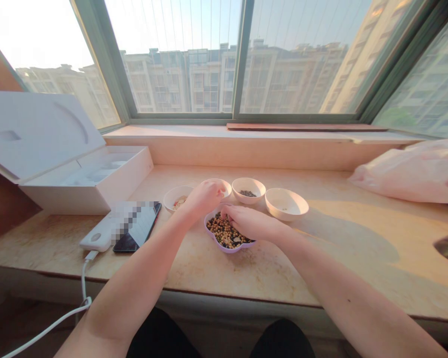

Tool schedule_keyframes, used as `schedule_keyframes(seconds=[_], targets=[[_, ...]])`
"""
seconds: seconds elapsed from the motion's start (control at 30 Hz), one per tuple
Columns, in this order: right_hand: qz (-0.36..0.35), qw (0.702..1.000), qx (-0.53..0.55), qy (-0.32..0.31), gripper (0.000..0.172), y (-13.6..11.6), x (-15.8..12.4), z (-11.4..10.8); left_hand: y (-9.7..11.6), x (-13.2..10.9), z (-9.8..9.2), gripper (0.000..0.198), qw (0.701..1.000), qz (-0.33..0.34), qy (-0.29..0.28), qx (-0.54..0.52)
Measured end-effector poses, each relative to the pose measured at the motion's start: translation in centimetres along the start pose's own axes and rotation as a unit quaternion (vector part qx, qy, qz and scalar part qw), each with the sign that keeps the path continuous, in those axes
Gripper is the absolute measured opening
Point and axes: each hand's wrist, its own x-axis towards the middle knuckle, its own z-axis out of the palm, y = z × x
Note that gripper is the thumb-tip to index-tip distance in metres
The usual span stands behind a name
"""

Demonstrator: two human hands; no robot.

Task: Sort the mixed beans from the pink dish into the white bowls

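Reaching to the second bowl (pixel 228 188), your left hand (pixel 209 194) has its fingers bent; whether they hold anything I cannot tell. Nearer you, just right of it, sits the dish (pixel 227 249) of mixed beans (pixel 224 232), with your right hand (pixel 248 221) dipping in, fingers curled, their grip hidden. A light, low pinch, one bean at a time, should scatter least. Mind the phone (pixel 140 231) near your left forearm and the left bowl (pixel 170 197), partly behind that arm. The dish stands back from the front edge of the counter (pixel 336 238); the seed bowl (pixel 251 201) is just past your right hand, the right bowl (pixel 286 213) beside it. Your widest room lies between there and the bag (pixel 414 174).
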Motion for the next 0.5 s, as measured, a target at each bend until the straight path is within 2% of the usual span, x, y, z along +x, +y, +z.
schedule_keyframes(seconds=[0.2, 0.5], targets=[[-0.012, 0.999, -0.048, -0.003, 0.022, -0.4, -0.1, -0.9, 0.4, -0.2, -0.4, 0.027, 1.000, 0.009, -0.009, 0.003], [0.006, 0.998, 0.042, 0.047, 0.013, 0.9, 0.1, -2.3, 0.9, -0.4, -0.5, 0.026, 1.000, -0.005, -0.026, -0.015]])
